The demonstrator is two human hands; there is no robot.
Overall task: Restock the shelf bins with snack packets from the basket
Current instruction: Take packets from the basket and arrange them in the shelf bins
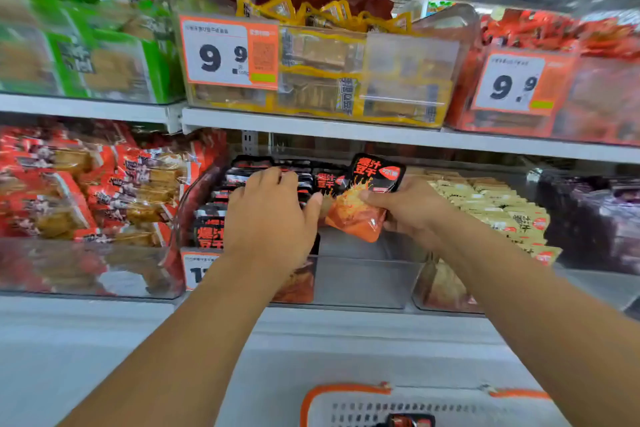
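Note:
My right hand (410, 210) grips a black and orange snack packet (367, 198) and holds it upright over the right part of a clear shelf bin (363, 282). Rows of the same black packets (221, 215) fill the bin's left part. My left hand (268, 218) lies on top of those rows with its fingers spread and nearly straight. At the bottom edge stands the white basket (429, 406) with an orange rim, and one more dark packet (410, 421) shows inside it.
Clear bins with red packets (86, 191) stand to the left, yellow packets (498, 208) and dark purple ones (588, 215) to the right. The shelf above holds green (86, 45), yellow (322, 80) and red (561, 94) bins with 9.9 price tags. A grey ledge (104, 350) runs below.

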